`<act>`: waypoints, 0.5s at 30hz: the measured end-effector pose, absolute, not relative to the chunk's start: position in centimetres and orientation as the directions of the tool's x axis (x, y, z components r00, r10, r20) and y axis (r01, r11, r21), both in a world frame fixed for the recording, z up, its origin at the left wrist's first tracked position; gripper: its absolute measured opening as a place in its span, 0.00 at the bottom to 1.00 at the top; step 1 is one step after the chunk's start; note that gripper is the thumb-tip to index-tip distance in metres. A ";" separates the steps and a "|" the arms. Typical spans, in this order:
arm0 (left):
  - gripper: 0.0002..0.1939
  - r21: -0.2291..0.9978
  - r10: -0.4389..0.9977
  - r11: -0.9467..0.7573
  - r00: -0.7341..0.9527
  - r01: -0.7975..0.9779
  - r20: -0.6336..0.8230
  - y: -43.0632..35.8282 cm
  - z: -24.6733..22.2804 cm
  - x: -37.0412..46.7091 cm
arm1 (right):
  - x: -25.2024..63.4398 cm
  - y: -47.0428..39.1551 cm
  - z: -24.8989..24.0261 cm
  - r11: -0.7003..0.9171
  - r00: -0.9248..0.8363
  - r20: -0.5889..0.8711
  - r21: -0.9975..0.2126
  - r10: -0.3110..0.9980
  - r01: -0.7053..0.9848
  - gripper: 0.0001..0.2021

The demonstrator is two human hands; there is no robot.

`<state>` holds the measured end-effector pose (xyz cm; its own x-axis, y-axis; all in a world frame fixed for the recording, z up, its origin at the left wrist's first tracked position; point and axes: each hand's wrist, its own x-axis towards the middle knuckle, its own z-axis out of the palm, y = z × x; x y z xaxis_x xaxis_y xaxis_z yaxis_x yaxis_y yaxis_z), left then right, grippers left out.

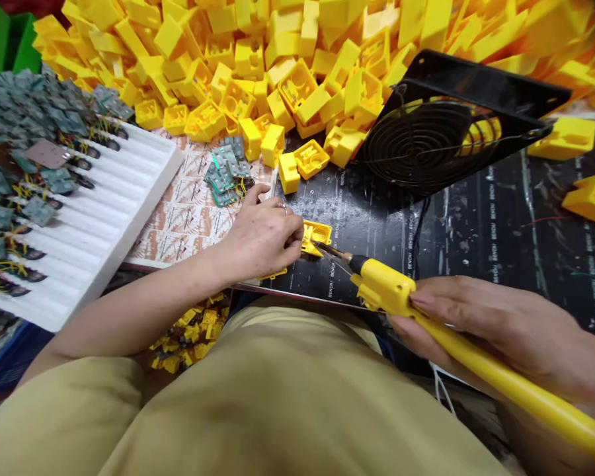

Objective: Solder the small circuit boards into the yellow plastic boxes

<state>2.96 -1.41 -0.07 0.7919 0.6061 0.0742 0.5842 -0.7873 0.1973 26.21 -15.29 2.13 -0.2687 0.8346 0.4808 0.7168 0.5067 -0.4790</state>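
Note:
My left hand (pixel 265 235) is at the middle, fingers curled against the left side of a small yellow housing (pixel 317 235) that lies on the black bench mat (pixel 357 218). Wrapped round a yellow soldering tool (pixel 391 287) is my right hand (pixel 500 324), at the right. The tool's thin metal tip reaches the housing's right side. Just beyond my left hand sits a small cluster of grey-green circuit boards (pixel 227 168) with wires. Part of another yellow piece (pixel 276 273) shows beneath my left wrist.
A heap of yellow housings (pixel 248 56) spans the back. A black fan (pixel 426 139) leans at the back right. At the left, a white foam tray (pixel 123 192) bears many wired boards. Yellow parts (pixel 193 334) lie below the bench edge.

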 end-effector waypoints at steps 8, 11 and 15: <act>0.11 0.167 0.594 -0.797 0.804 0.580 0.041 -1.2 0.1 3.3 | 26.6 -13.6 2.0 0.673 -0.474 0.515 -0.320 0.715 0.667 0.06; 0.11 0.152 0.595 -0.795 0.803 0.587 0.012 -1.2 0.3 3.5 | 26.5 -12.7 2.3 0.737 -0.515 0.566 -0.277 0.643 0.616 0.08; 0.11 0.148 0.594 -0.795 0.804 0.588 -0.007 -1.2 0.6 3.7 | 27.5 -12.5 3.1 0.727 -0.527 0.523 -0.315 0.670 0.611 0.05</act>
<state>3.68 -1.16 0.64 0.8045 0.5940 -0.0073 0.5883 -0.7950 0.1477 27.51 -12.47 3.06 -0.5269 0.6696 0.5235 0.6106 0.7266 -0.3149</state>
